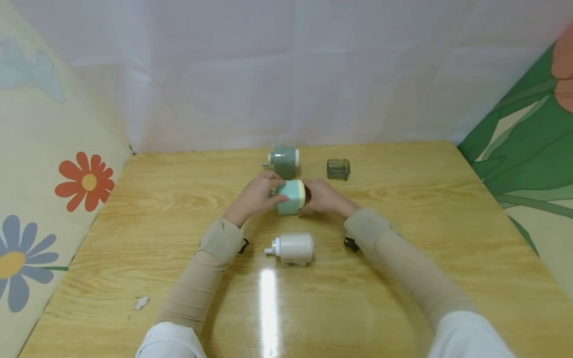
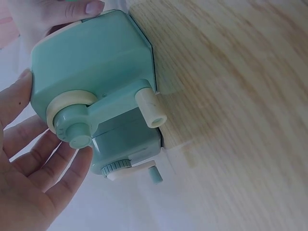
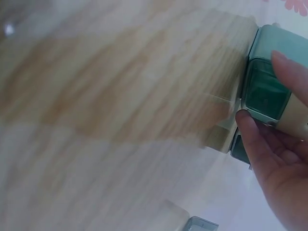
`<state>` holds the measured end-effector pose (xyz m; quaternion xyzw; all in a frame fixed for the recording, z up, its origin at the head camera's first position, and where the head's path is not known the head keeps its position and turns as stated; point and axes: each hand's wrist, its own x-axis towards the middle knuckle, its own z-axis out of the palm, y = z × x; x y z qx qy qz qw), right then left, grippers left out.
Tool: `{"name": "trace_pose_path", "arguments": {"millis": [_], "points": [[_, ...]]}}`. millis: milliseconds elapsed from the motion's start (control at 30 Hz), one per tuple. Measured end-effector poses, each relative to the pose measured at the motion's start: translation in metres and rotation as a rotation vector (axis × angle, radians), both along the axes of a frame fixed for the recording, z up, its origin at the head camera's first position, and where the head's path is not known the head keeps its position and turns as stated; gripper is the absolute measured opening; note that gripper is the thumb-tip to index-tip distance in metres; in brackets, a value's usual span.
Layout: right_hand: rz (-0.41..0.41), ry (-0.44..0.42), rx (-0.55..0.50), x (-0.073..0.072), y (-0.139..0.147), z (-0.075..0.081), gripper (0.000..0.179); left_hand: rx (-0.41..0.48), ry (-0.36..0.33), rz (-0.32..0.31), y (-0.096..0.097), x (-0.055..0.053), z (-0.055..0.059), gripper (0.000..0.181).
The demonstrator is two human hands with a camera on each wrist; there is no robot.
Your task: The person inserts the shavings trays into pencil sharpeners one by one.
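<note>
A mint-green hand-crank pencil sharpener [image 1: 291,199] with a cream band lies between both hands in the middle of the table. My left hand [image 1: 255,196] holds it at the crank end, thumb and fingers on either side. In the left wrist view its crank [image 2: 115,105] ends in a cream knob. My right hand [image 1: 326,197] grips the opposite end, its thumb and fingers around a dark green see-through shavings drawer [image 3: 264,89]. Just behind stands a darker green sharpener [image 1: 285,161], and nearer the body is a beige sharpener [image 1: 295,248].
A smoky see-through shavings drawer [image 1: 338,169] lies at the back right of the wooden table [image 1: 403,199]. White cloth [image 1: 291,89] hangs along the back edge. Flower-patterned panels flank both sides. A pale scuffed spot [image 1: 142,303] marks the front left.
</note>
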<state>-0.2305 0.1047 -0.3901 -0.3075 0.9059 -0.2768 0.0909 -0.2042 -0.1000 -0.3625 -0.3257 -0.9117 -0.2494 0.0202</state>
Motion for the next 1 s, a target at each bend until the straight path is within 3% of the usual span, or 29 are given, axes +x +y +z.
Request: {"name": "trace_pose_path", "arguments": {"millis": [233,467,600,1000], "points": [[0.001,0.000,0.016,-0.002,0.004,0.001,0.058,-0.007,-0.043,0.010,0.003,-0.005,0.002,0.045],[0.023,-0.067,0.004,-0.001,0.014,0.002,0.061,-0.004,-0.087,-0.035,0.006,-0.015,0.003,0.045],[0.026,-0.061,0.013,0.000,0.020,0.004,0.061,0.024,-0.080,-0.053,0.001,-0.021,0.005,0.041],[-0.003,0.018,0.052,-0.006,0.035,0.006,0.054,0.005,-0.045,0.030,-0.023,-0.034,0.014,0.051]]}}
